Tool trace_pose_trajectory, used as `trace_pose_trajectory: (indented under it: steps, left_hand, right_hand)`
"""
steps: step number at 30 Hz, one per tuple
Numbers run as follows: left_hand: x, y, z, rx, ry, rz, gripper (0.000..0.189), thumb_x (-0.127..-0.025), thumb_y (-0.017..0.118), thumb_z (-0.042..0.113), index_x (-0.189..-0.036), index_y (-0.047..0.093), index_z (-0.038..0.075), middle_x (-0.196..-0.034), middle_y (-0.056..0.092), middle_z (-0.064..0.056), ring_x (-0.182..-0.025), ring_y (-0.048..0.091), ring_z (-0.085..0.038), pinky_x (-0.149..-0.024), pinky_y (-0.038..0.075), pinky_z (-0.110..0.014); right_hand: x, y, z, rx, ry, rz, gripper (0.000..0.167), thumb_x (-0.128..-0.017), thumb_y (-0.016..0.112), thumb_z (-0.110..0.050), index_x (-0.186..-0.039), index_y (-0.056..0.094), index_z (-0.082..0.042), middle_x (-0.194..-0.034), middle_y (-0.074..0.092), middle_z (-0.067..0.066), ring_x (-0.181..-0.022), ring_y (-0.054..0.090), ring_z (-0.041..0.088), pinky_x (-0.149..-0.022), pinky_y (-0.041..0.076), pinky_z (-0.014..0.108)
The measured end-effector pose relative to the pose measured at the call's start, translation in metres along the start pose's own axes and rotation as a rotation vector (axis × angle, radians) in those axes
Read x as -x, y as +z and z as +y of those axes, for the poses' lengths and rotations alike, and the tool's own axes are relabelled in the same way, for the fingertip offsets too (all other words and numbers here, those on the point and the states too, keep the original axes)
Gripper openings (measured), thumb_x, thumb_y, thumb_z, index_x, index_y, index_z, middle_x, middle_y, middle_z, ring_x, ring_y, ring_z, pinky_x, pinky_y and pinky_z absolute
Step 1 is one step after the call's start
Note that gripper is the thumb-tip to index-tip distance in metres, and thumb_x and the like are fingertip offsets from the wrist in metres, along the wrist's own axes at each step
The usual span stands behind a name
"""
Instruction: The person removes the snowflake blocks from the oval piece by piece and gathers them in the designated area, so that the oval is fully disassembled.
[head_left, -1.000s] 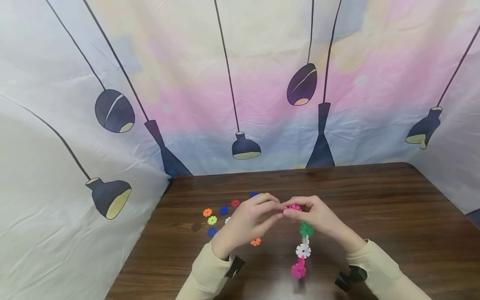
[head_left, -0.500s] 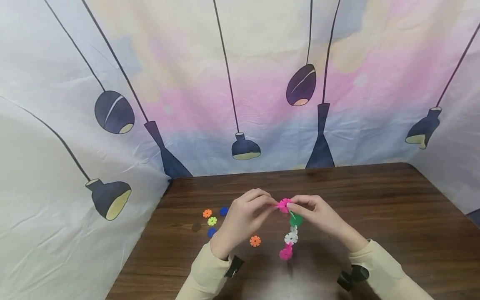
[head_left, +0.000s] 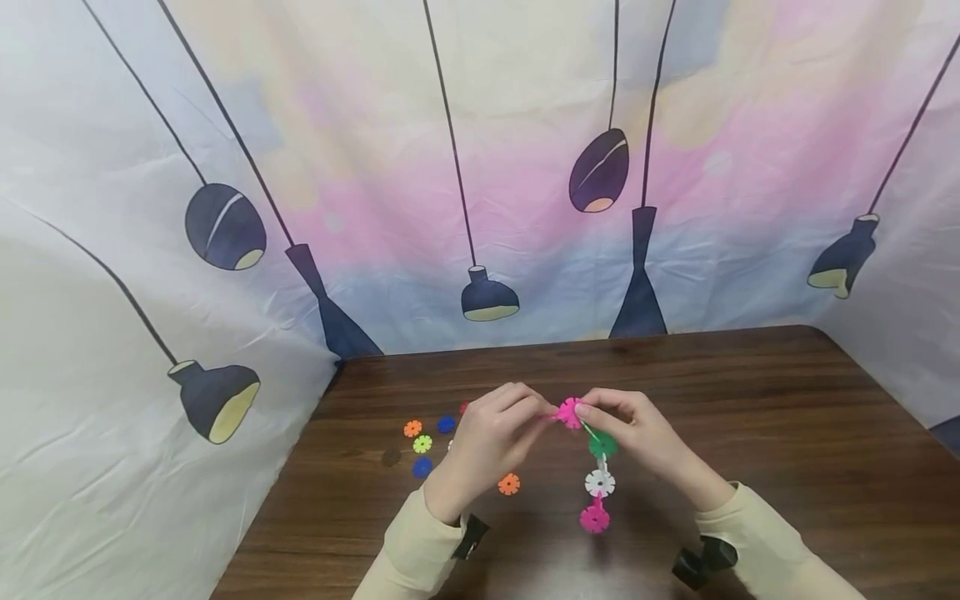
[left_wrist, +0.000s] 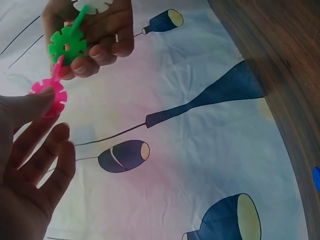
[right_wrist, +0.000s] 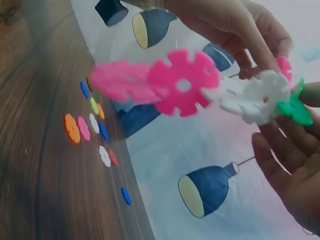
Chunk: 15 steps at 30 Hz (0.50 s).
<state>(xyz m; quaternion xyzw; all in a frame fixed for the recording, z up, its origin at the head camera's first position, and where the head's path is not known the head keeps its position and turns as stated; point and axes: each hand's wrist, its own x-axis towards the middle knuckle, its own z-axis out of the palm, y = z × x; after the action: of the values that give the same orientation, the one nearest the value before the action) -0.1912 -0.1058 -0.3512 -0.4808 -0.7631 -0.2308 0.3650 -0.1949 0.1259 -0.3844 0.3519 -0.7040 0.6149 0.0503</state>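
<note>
A chain of notched plastic discs hangs between the hands over the table. At its top my right hand (head_left: 641,429) pinches a pink notched disc (head_left: 572,412) between thumb and fingers. My left hand (head_left: 491,442) pinches another pink disc (left_wrist: 52,97), seen edge-on in the head view and mostly covered by the fingers. Below run a green disc (head_left: 602,445), a white disc (head_left: 600,483) and, at the lower end, a pink end disc (right_wrist: 184,84), with further discs of these colours slotted in edge-on. In the left wrist view the right fingertips lie close to the green disc.
Loose discs lie on the dark wooden table (head_left: 750,400), left of the chain: an orange disc (head_left: 509,484) near the left wrist, a yellow disc (head_left: 422,444), a blue disc (head_left: 422,467) and several more. A printed cloth (head_left: 525,233) hangs behind the table's far edge.
Both hands keep their grip near the same spot. The top pink disc has shifted left into plain view between the fingers. The hanging chain swung left and up, then partly back right.
</note>
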Motion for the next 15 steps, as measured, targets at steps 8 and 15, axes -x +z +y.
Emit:
trace_pose_trajectory:
  steps: [8,15]
  left_hand:
    - [-0.0007,0.0017,0.0014,-0.047,0.033,0.049,0.01,-0.098,0.067,0.016,-0.092,0.072,0.011,-0.085,0.065,0.002,-0.075,0.063,-0.011,-0.071,0.052,-0.019]
    - [-0.0022,-0.0039,0.0021,-0.059,0.064,0.017,0.007,-0.096,0.071,0.015,-0.091,0.073,0.011,-0.081,0.064,0.003,-0.068,0.058,-0.009,-0.065,0.049,-0.017]
  right_hand:
    - [0.0005,0.006,-0.0008,0.023,-0.07,0.071,0.018,-0.101,0.056,-0.001,-0.097,0.07,-0.009,-0.081,0.065,0.002,-0.054,0.054,0.018,-0.051,0.048,0.033]
    - [0.0015,0.0072,0.0003,0.032,-0.12,0.073,0.021,-0.1,0.055,0.003,-0.095,0.069,-0.01,-0.071,0.057,0.002,-0.05,0.049,0.019,-0.048,0.045,0.034]
